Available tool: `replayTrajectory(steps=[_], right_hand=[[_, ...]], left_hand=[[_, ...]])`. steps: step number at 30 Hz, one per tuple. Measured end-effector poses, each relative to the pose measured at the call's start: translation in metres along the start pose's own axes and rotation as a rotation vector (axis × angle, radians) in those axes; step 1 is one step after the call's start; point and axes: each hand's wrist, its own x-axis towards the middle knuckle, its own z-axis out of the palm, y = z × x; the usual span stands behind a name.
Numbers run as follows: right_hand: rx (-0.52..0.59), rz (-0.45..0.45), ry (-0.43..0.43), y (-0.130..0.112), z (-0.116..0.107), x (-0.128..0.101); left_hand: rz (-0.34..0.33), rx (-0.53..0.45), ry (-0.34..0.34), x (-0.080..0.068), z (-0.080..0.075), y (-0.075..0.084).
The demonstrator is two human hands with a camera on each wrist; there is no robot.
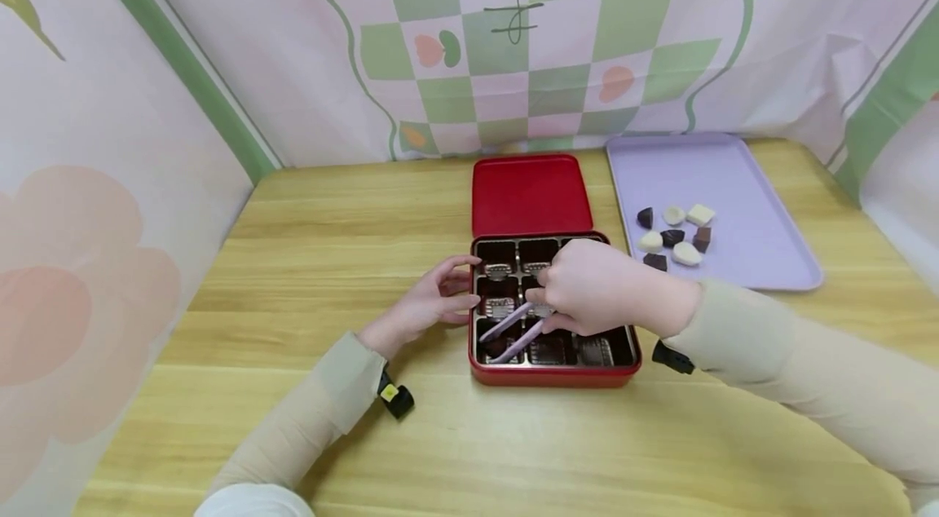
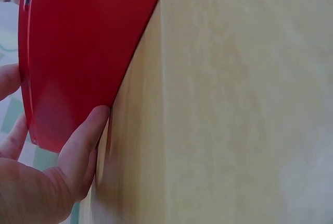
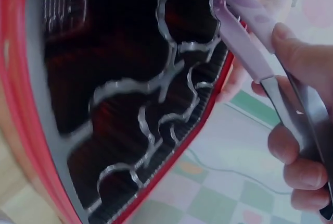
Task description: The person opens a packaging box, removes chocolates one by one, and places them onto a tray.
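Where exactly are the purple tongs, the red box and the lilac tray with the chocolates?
purple tongs (image 1: pixel 513 328), head view, on the arms near the tips.
red box (image 1: pixel 550 376), head view, on its front wall.
lilac tray (image 1: pixel 756 248), head view, on bare surface right of the chocolates.

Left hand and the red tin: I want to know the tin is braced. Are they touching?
Touching. The left wrist view shows the left hand with its thumb pressed against the red tin side wall.

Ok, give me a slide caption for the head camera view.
Right hand holds pink-tipped tongs inside a red tin steadied by the left hand; chocolates wait on a lilac tray.
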Motion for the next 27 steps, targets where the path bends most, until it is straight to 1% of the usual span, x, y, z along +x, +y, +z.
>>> replayTrajectory(steps=[5,8,15,22,27], right_hand=[[0.097,-0.007,-0.043,0.004,0.006,0.004],[0.13,-0.018,-0.028,0.008,0.01,0.004],[0.18,-0.047,0.085,0.015,0.027,-0.001],[0.305,-0.034,0.229,0.019,0.049,-0.016],[0.381,-0.042,0.333,0.02,0.057,-0.026]], left_hand=[[-0.002,-0.003,-0.007,0.001,0.0,0.001],[0.003,0.004,-0.011,0.001,-0.001,0.002],[0.005,0.008,-0.009,0.001,-0.002,0.002],[-0.012,0.017,0.007,-0.002,0.0,0.002],[-0.005,0.023,0.004,-0.002,0.0,0.003]])
